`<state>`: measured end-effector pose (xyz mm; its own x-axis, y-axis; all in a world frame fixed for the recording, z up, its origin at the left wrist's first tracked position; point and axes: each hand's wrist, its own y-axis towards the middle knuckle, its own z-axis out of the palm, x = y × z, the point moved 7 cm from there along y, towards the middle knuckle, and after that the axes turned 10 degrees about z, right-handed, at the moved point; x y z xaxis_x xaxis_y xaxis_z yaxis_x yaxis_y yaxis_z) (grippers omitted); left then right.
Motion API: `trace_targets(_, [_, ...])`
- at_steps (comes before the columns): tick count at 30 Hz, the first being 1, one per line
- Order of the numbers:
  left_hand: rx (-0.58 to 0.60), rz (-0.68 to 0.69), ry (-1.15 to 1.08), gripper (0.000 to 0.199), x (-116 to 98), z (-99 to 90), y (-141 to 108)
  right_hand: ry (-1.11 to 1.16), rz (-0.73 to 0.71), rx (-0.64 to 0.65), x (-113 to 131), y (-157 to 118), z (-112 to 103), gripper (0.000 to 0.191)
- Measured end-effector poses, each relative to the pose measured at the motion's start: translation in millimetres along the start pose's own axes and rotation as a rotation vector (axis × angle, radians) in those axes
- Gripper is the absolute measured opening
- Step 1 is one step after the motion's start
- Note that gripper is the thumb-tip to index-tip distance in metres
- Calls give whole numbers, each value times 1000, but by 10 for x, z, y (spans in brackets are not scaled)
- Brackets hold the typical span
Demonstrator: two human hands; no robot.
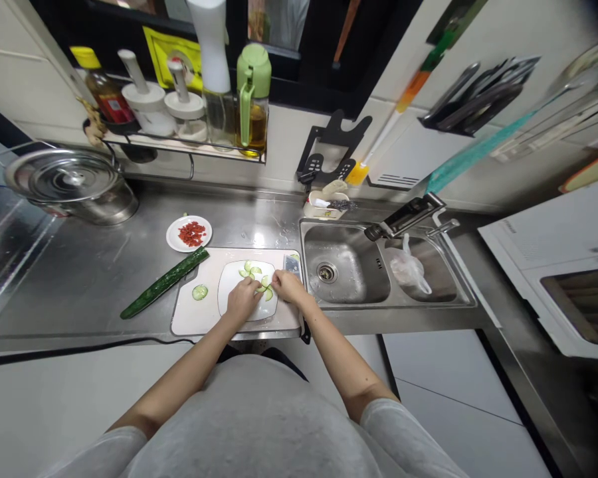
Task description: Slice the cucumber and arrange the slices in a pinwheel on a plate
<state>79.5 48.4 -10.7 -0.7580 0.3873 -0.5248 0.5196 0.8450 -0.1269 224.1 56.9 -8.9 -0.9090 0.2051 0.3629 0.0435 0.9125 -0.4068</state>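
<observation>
A white plate (pixel 229 277) rests on the pale cutting board (pixel 189 318). Thin cucumber slices (pixel 250 269) are laid out like petals on its upper part, and more lie between my hands. My left hand (pixel 243 300) comes over the plate from the left, fingertips pinched on a cucumber slice. From the right, my right hand (pixel 288 287) reaches in with thumb and finger closed at the edge of the same group of slices; its fingertips partly cover what they hold. One round cucumber slice (pixel 200 292) lies on the board's left side. A knife (pixel 292 265) lies along the right side, partly hidden by my right hand.
A cut cucumber (pixel 164 283) lies left of the board, its end over the board's corner. Behind it is a small plate (pixel 169 234) of chopped red pieces. A double sink (pixel 346 302) adjoins on the right. A lidded steel pot (pixel 94 199) stands far left, below the condiment rack (pixel 179 149).
</observation>
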Motion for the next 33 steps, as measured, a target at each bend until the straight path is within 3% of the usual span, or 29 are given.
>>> trace_targets(16, [-8, -22, -24, 20, 57, 51, 8, 34, 37, -8, -39, 8, 24, 9])
trace_targets(21, [-52, -34, -86, 24, 97, -55, -43, 126, 36, -46, -73, -17, -53, 9])
trace_targets(28, [-265, -113, -176, 25, 463, -441, -375, 329, 83, -183, -350, -125, -249, 12])
trace_targets(33, [-344, -157, -141, 27, 804, -583, -664, 330, 72, -240, -412, -288, -252, 16])
